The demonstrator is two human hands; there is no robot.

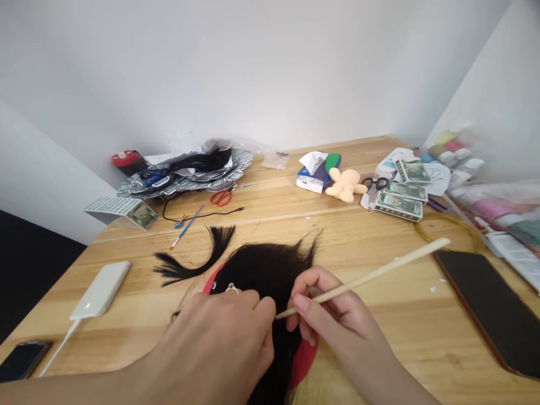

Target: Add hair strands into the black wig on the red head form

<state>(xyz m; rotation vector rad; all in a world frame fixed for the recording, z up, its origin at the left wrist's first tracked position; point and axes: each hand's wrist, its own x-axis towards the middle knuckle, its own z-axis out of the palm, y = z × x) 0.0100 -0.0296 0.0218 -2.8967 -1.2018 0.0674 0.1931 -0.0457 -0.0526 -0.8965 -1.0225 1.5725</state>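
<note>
A mass of black hair (261,264) lies over a red, rounded base (304,360) in front of me. My left hand (228,337) rests on the hair, its fingers curled inward and their tips hidden. Between the thumb and fingers of my right hand (324,309) is a thin, pale wooden stick (383,271). It slants down to the left, and its lower end meets the hair beside my left hand. A loose lock of black hair (202,267) curves on the table just beyond the red base.
A white power bank (101,289) and a phone (23,360) lie left; a large dark tablet (489,309) is at right. Behind are a paintbrush (186,228), a tissue pack (314,174), a peach plush doll (346,185), scissors (374,185) and small boxes (399,205).
</note>
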